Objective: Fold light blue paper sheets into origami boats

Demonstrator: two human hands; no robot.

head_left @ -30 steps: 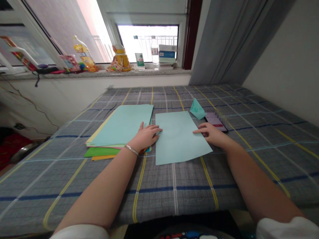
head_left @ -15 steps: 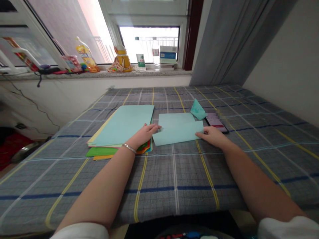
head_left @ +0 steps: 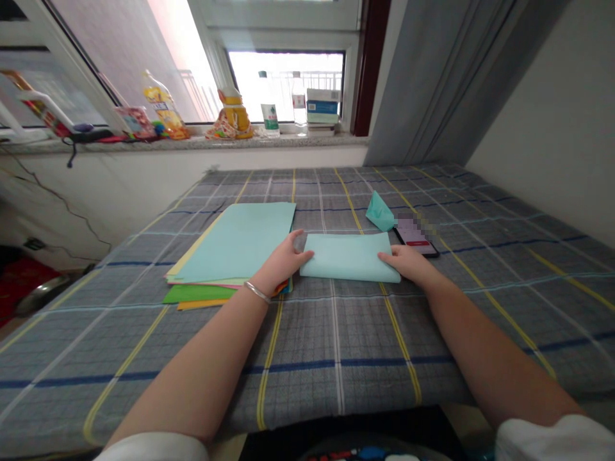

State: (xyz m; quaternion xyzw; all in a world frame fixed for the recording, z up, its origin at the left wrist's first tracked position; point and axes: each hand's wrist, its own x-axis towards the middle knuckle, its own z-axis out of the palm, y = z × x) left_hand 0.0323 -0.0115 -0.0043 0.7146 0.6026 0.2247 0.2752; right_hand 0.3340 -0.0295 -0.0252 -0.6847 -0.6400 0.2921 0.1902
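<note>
Between my hands a light blue sheet of paper (head_left: 348,257) lies doubled over into a wide, low strip on the checked cloth. My left hand (head_left: 284,256) has its thumb on the strip's left end, with the forefinger stretched away beyond it. At the right end, my right hand (head_left: 406,261) pinches the paper between thumb and fingers. Just beyond the strip stands a folded turquoise paper shape (head_left: 379,212). A stack of coloured paper (head_left: 237,240), light blue on top with yellow, green and orange edges showing, lies beside my left hand.
A phone (head_left: 416,237) with its screen lit lies past my right hand. The grey checked cloth (head_left: 307,333) covers the whole surface. On the windowsill (head_left: 192,145) at the back stand bottles, a yellow container (head_left: 236,118) and small boxes (head_left: 323,109).
The sheet showed two overlapping levels and now lies as one narrower strip, its far part folded toward me. My left thumb has come onto its left end. The stack and phone stayed put.
</note>
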